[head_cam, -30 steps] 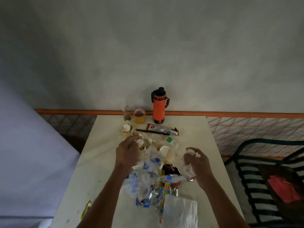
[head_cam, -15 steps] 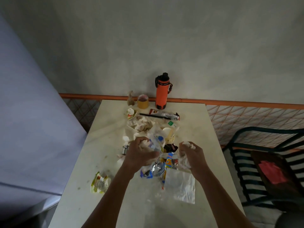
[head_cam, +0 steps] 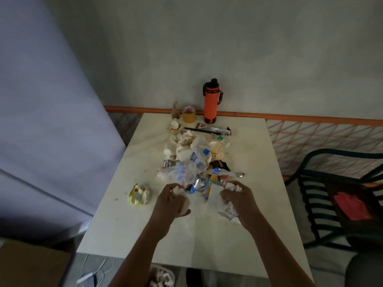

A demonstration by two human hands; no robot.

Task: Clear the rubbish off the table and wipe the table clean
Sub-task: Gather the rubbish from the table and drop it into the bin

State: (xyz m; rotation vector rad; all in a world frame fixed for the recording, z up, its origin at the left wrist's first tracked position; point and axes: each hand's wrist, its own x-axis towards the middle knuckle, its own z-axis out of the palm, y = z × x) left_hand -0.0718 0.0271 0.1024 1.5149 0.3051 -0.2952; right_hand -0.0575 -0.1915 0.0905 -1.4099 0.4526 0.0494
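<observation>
A: How many things stand on the desk point(head_cam: 248, 154)?

B: At the far edge, one orange bottle point(head_cam: 210, 102), one yellow tape roll point(head_cam: 188, 116) and one small brown figure point(head_cam: 175, 111). One long black-and-silver wrapper point(head_cam: 211, 129) lies just in front of them.

A: And the rubbish?

B: One heap of rubbish point(head_cam: 194, 162) down the middle: plastic bags, wrappers and one paper cup point(head_cam: 216, 151). Its pieces are too tangled to count. One yellow-green wrapper point(head_cam: 139, 194) lies apart on the left.

A: The hands?

B: Two, both at the near end of the heap. The left hand point(head_cam: 173, 200) is curled round a white crumpled wad point(head_cam: 177, 190). The right hand point(head_cam: 238, 198) clutches a white crumpled bag point(head_cam: 228, 210) that rests on the desk.

A: Anything below?

B: One bin point(head_cam: 161, 276) under the near edge.
</observation>
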